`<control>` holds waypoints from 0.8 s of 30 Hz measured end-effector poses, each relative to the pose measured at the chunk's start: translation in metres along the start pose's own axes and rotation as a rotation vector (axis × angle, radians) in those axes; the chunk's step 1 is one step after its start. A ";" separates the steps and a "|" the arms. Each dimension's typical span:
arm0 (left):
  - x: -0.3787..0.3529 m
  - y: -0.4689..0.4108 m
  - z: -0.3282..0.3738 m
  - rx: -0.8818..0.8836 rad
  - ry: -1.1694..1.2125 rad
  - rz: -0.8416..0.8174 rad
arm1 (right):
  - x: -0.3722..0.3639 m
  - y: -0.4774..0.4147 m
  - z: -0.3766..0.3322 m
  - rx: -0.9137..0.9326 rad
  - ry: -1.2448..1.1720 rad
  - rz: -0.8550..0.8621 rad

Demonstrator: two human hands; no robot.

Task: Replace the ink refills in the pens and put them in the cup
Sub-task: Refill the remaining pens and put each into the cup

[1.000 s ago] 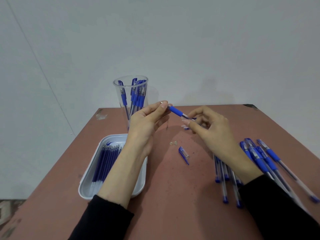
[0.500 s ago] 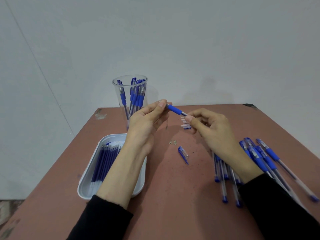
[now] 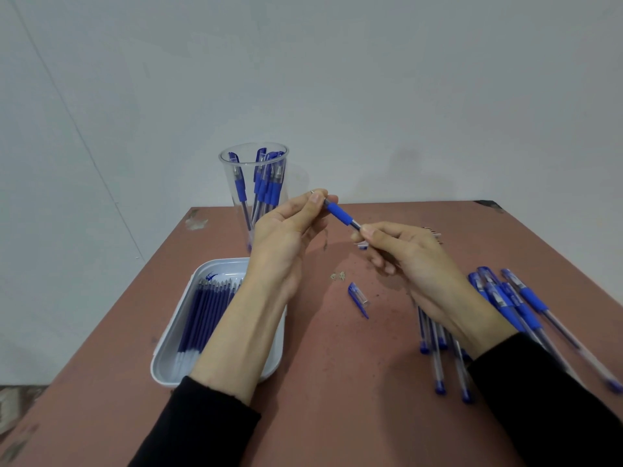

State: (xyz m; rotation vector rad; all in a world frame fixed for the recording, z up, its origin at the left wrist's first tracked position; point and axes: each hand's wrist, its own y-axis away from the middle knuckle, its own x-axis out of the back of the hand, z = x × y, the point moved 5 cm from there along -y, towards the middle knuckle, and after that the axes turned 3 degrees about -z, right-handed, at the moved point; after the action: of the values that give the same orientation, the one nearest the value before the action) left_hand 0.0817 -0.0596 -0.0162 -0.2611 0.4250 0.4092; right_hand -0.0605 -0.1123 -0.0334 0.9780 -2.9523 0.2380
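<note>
Above a reddish-brown table [image 3: 337, 399], a person in black sleeves holds a blue-gripped pen [image 3: 340, 215] slantwise between both hands. The left hand [image 3: 286, 237] pinches the pen's tip end between thumb and forefinger, with the metal point just showing past the fingertips. The right hand [image 3: 414, 261] grips the barrel just below the blue grip, its fingers curled round it, and the rest of the barrel is hidden in the hand. No lettering on the pen can be made out. A blue mark on the floor of the white tray [image 3: 215, 264] is too small to read. The tray sits under the left forearm and holds a row of dark blue refills [image 3: 205, 315] lying side by side, points toward the far end. Behind the left hand stands a tall clear cup [image 3: 253, 156], upright, with several capped pens [image 3: 266, 187] leaning inside it. A loose blue cap [image 3: 358, 298] lies on the table between the two forearms, near a small pale scrap [image 3: 338, 276]. To the right, partly under the right wrist, a heap of loose pens [image 3: 519, 308] lies spread across the table.
</note>
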 end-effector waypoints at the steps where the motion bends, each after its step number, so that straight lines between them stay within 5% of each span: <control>1: 0.000 0.000 0.000 -0.015 -0.019 0.006 | 0.000 0.000 -0.001 0.020 0.025 0.000; 6: 0.001 -0.001 -0.006 0.001 -0.265 -0.003 | 0.007 -0.002 -0.005 0.087 0.077 0.104; 8: 0.001 -0.001 -0.011 0.004 -0.578 -0.044 | 0.013 -0.003 -0.004 0.080 0.060 0.169; 12: -0.006 0.008 -0.027 0.040 -1.261 -0.394 | 0.019 -0.002 -0.003 0.057 0.048 0.219; 16: -0.014 0.016 -0.032 0.064 -1.352 -0.538 | 0.018 -0.003 -0.002 0.036 0.057 0.202; 24: -0.011 0.015 -0.037 0.111 -1.386 -0.539 | 0.017 -0.003 -0.002 0.029 0.056 0.191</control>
State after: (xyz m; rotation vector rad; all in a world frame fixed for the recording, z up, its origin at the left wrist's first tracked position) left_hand 0.0531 -0.0620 -0.0457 0.0608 -0.9692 -0.0297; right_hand -0.0730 -0.1245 -0.0302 0.6798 -2.9989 0.3067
